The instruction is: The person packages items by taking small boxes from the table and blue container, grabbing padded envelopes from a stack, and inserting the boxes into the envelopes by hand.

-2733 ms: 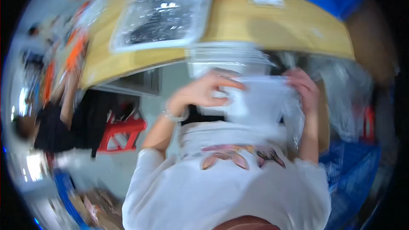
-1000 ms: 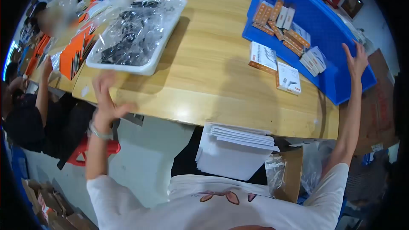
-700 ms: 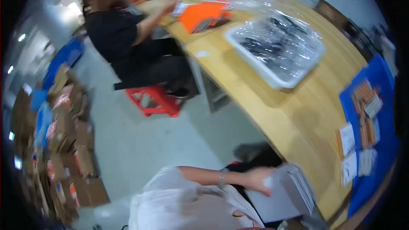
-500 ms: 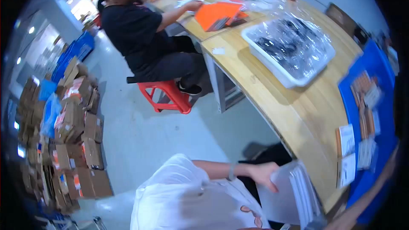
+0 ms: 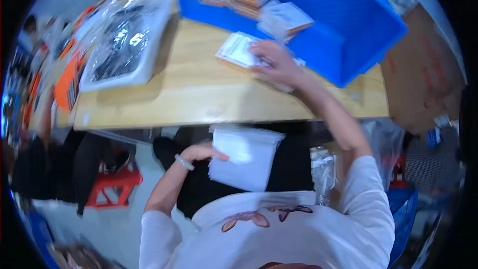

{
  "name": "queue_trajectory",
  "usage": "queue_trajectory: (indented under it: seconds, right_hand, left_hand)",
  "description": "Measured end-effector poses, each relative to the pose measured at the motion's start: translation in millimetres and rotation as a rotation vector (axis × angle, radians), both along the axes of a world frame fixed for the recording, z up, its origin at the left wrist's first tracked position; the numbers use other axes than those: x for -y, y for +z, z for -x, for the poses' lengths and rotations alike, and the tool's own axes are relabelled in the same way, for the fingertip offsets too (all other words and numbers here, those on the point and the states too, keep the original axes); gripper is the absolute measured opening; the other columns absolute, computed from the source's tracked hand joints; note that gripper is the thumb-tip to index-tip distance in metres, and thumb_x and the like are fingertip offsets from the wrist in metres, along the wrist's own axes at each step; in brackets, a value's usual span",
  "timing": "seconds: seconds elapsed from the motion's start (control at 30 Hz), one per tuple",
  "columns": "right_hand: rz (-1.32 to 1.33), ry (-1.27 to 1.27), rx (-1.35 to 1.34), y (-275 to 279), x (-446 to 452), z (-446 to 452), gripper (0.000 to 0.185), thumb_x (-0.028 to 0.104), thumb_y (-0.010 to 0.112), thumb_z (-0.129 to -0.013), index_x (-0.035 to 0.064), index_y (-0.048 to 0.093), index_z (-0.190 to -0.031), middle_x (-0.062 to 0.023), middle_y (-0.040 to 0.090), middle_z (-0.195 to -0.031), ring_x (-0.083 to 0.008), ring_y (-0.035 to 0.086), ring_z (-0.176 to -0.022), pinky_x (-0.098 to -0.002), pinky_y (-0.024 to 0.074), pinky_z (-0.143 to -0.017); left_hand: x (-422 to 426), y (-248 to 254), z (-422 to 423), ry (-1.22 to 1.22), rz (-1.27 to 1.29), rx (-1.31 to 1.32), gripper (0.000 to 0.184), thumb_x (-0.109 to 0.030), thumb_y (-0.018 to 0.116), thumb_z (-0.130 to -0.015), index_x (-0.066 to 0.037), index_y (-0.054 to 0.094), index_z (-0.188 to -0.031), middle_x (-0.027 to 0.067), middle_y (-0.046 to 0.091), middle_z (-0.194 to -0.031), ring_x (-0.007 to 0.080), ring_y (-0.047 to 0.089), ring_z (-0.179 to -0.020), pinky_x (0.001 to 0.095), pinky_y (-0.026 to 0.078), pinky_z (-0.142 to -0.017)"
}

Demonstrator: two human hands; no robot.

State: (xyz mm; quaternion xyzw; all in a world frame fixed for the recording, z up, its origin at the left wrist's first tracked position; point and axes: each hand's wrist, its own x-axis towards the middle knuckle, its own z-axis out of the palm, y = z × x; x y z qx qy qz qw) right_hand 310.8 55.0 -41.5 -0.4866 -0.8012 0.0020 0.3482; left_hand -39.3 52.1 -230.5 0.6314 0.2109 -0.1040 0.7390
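Observation:
On my lap lies a stack of whitish plastic bags [image 5: 246,162], its top edge frilled and clear. My left hand [image 5: 201,152] grips its left side, thumb on top and the other fingers mostly hidden. My right hand [image 5: 276,64] is over the table with curled fingers on small flat packs, white on top with orange-brown sides. One such pack [image 5: 234,50] shows to the left of the fingers; another is partly hidden under the hand. Motion blur softens the fingertips. Just beyond stands a blue bin [image 5: 328,45] holding several similar packs [image 5: 289,17].
A white tray [image 5: 144,72] with dark items in clear plastic stands on the wooden table [image 5: 199,102]. Orange sheets [image 5: 64,89] lie farther left, near a seated co-worker and a red stool [image 5: 117,187]. A large cardboard box [image 5: 423,69] stands right of the table.
My view has swung right toward the table and blue bin. My right hand now reaches over the packs on the table. The left hand still holds the plastic bags.

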Motion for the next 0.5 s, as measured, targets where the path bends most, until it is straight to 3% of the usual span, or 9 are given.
queue_trajectory:
  seconds: [0.07,0.13,0.17,0.2,0.3,0.33,0.37,0.43,0.5]
  right_hand:
    - [-0.287,-0.01,0.26,13,-7,24,0.036,0.032,0.063,-0.087,0.0056,0.068,-0.111,-0.0145,0.059,-0.117,-0.0308,0.054,-0.102,-0.0447,0.0408,-0.086]
    - [-0.202,-0.092,0.124,39,18,35,0.05,0.021,0.067,-0.085,0.0097,0.056,-0.132,-0.015,0.045,-0.144,-0.0328,0.04,-0.134,-0.0469,0.0278,-0.109]
    - [-0.197,-0.12,0.115,79,54,34,0.05,0.018,0.066,-0.086,0.0104,0.053,-0.134,-0.0117,0.04,-0.149,-0.0314,0.036,-0.138,-0.0497,0.0221,-0.113]
    - [-0.342,-0.2,0.078,96,81,22,0.056,0.016,0.068,-0.084,0.0101,0.049,-0.136,-0.0131,0.041,-0.146,-0.0322,0.037,-0.135,-0.0478,0.0277,-0.109]
    - [-0.864,-0.861,-0.237,89,117,-56,0.076,0.01,0.075,-0.078,0.0092,0.035,-0.143,-0.0173,0.046,-0.137,-0.0346,0.043,-0.127,-0.042,0.0443,-0.097]
    - [-0.707,-0.949,-0.507,91,129,-79,0.081,0.007,0.075,-0.077,0.0068,0.03,-0.144,-0.0175,0.047,-0.137,-0.034,0.048,-0.122,-0.0401,0.0449,-0.096]
    - [-0.411,-1.082,-0.689,70,139,-104,0.074,0.006,0.074,-0.076,0.0008,0.037,-0.14,-0.018,0.053,-0.13,-0.0325,0.056,-0.113,-0.0381,0.0459,-0.095]
    - [-0.319,-1.099,-0.875,28,138,-131,0.061,0.005,0.072,-0.076,-0.0012,0.048,-0.132,-0.0163,0.061,-0.118,-0.0287,0.061,-0.098,-0.0367,0.0475,-0.089]
    - [-0.193,-1.167,-0.812,23,150,-129,0.049,0.006,0.068,-0.076,-0.0017,0.056,-0.122,-0.0159,0.065,-0.11,-0.026,0.061,-0.092,-0.0374,0.0489,-0.083]
  left_hand:
    - [-9,-45,-11,-0.035,-0.032,-0.196,0.059,-0.02,0.075,-0.08,0.005,0.055,-0.129,0.0121,0.06,-0.124,0.0168,0.054,-0.106,0.0296,0.043,-0.096]
    - [-13,-73,-23,-0.041,-0.091,-0.334,0.058,-0.021,0.075,-0.08,0.005,0.055,-0.128,0.0121,0.06,-0.123,0.0171,0.055,-0.106,0.0298,0.043,-0.096]
    - [-12,-83,-26,-0.036,-0.119,-0.377,0.057,-0.021,0.075,-0.08,0.004,0.055,-0.128,0.0121,0.061,-0.122,0.0172,0.055,-0.106,0.0299,0.043,-0.096]
    - [-12,-91,-28,-0.029,-0.136,-0.409,0.057,-0.021,0.074,-0.08,0.004,0.056,-0.128,0.012,0.061,-0.122,0.0173,0.055,-0.106,0.03,0.043,-0.096]
    - [-14,-114,-33,-0.009,-0.167,-0.465,0.056,-0.022,0.074,-0.081,0.004,0.056,-0.127,0.012,0.062,-0.12,0.0177,0.055,-0.106,0.0302,0.043,-0.096]
    - [-16,-120,-34,-0.011,-0.164,-0.48,0.055,-0.022,0.073,-0.081,0.004,0.056,-0.127,0.0119,0.062,-0.12,0.0179,0.055,-0.106,0.0303,0.043,-0.096]
    - [-19,-126,-36,-0.018,-0.163,-0.494,0.055,-0.022,0.073,-0.081,0.003,0.056,-0.127,0.0119,0.062,-0.119,0.018,0.055,-0.106,0.0304,0.043,-0.096]
    - [-27,-132,-37,-0.042,-0.154,-0.513,0.054,-0.022,0.072,-0.081,0.003,0.057,-0.127,0.0119,0.062,-0.118,0.0182,0.056,-0.106,0.0305,0.043,-0.096]
    - [-32,-142,-35,-0.05,-0.14,-0.534,0.053,-0.022,0.072,-0.082,0.003,0.057,-0.126,0.0118,0.063,-0.117,0.0185,0.056,-0.106,0.0307,0.043,-0.096]
